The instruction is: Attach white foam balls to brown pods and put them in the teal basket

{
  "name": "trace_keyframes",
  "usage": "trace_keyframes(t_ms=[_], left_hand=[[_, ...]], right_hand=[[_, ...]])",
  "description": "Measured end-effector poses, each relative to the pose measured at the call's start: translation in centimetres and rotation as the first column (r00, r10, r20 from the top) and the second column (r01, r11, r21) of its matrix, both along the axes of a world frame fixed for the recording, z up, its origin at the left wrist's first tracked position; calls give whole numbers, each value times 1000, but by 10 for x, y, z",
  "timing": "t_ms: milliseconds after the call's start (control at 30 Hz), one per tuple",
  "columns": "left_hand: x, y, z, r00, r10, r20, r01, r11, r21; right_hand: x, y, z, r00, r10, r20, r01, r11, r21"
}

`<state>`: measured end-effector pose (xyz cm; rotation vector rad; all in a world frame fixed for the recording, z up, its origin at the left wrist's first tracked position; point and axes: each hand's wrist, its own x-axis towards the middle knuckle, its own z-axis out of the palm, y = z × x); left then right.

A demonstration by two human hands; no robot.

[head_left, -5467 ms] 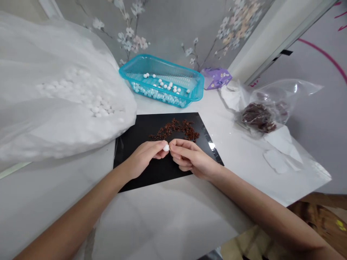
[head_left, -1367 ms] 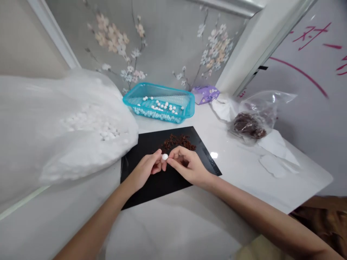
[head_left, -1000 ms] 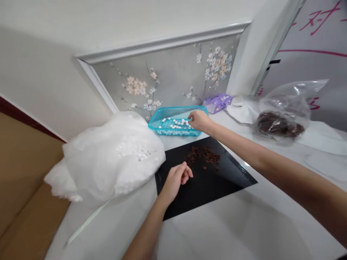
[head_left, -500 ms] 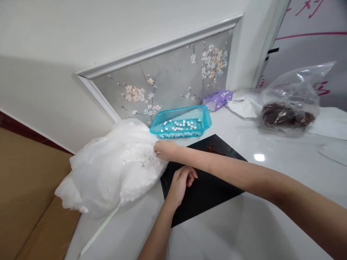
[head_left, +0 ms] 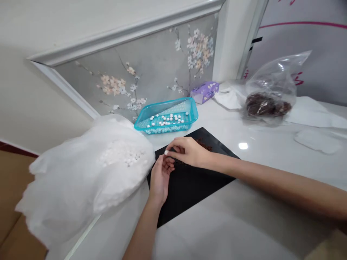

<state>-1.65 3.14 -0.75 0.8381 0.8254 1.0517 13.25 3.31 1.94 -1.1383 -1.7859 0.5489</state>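
My right hand (head_left: 188, 150) pinches a small white ball (head_left: 166, 152) between thumb and fingertips, above the left part of a black mat (head_left: 187, 191). Just below it, my left hand (head_left: 162, 178) is half curled, palm turned toward the right hand, its thumb close to the ball. I see nothing held in the left palm; whether its thumb touches the ball I cannot tell. Dark reddish-brown shreds (head_left: 205, 145) lie on the mat, partly hidden by my right hand. A large white plastic bag (head_left: 81, 195), filled with many small white balls (head_left: 119, 153), rests left of my hands.
Behind the mat stands a blue-green plastic basket (head_left: 166, 103) with several white balls. A purple tissue pack (head_left: 205, 92) lies near the wall. To the right, a clear bag (head_left: 271, 83) of dark brown material (head_left: 267, 104) sits beside white sheets (head_left: 311, 112) on the glossy white table (head_left: 271, 159).
My right hand has moved right from the bag's balls to beside my left hand, with a white ball now showing in its pinch. My left hand has turned and its fingers have loosened.
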Motion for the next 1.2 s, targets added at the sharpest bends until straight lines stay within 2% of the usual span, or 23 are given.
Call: trace_keyframes(t_ms=[133,233,333,467,667,733,833,933,1000,1067,1200], left_hand=[[1,1,0,999,-13,-34,14,999,33],[0,4,3,996,82,26,-80,995,-51],[-3,7,5,980,171,98,-153,974,-168],[-4,9,6,978,162,131,-135,972,-195],[-4,9,5,978,159,138,-131,972,-194],[-4,9,5,978,160,130,-133,971,-196],[-2,9,5,985,144,98,-124,975,-185],[-1,7,4,996,82,26,-79,991,-104],[0,5,3,999,31,-22,-32,999,-41],[1,4,2,999,2,-52,-2,1000,-7],[1,3,2,997,-19,-80,20,1000,9]], right_hand=[[3,-9,-12,999,44,20,-45,999,27],[1,-10,-18,999,-38,-6,38,999,9],[-4,-13,-26,989,-121,90,124,992,-28],[-11,-17,-35,966,-120,229,146,984,-99],[-11,-14,-37,965,-61,255,96,988,-125],[-10,-14,-38,984,-58,170,76,992,-104],[-7,-15,-39,992,-70,-109,56,990,-127],[-4,-18,-39,910,-115,-398,-14,951,-308],[-1,-21,-38,848,-132,-513,-105,908,-406],[2,-23,-37,802,-128,-584,-174,884,-433],[5,-25,-36,735,-130,-666,-219,884,-414]])
